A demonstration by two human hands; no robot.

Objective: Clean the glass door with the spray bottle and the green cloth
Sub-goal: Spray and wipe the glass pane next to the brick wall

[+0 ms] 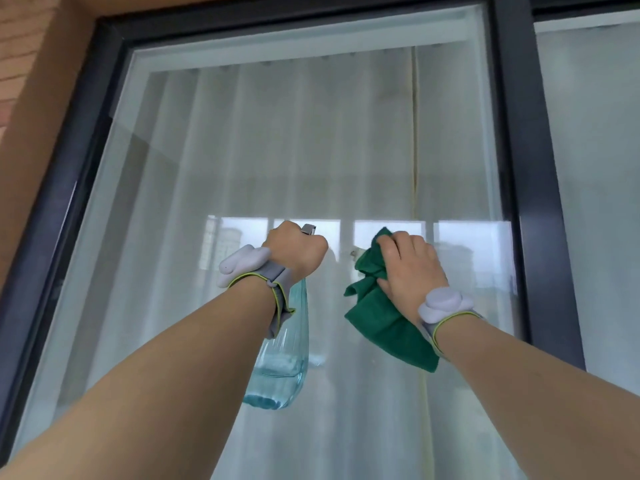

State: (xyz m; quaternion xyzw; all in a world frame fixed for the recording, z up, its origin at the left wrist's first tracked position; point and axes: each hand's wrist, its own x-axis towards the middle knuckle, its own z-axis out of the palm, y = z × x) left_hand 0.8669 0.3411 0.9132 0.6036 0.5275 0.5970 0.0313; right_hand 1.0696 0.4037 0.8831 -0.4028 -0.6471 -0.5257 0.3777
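Both your arms are up at the glass door (pixel 277 150) right now. Your left hand (pixel 296 249) is wrapped tight around the neck of the spray bottle (pixel 282 362), fingers curled closed on it. The bottle hangs with its long axis nearly upright, base down and tipped a little to the left, its grey nozzle tip poking up past your knuckles toward the pane. There's pale blue liquid pooled in the bottom of it.

Your right hand (pixel 410 270) sits just right of the bottle, palm toward the glass, fingers close together and bent over the bunched top of the green cloth (pixel 388 323), holding it against the pane. The cloth runs diagonally, upper corner by your fingertips, loose end trailing down to the right under your wrist. White curtains (pixel 242 133) hang behind the glass, inside the dark frame (pixel 519 168).
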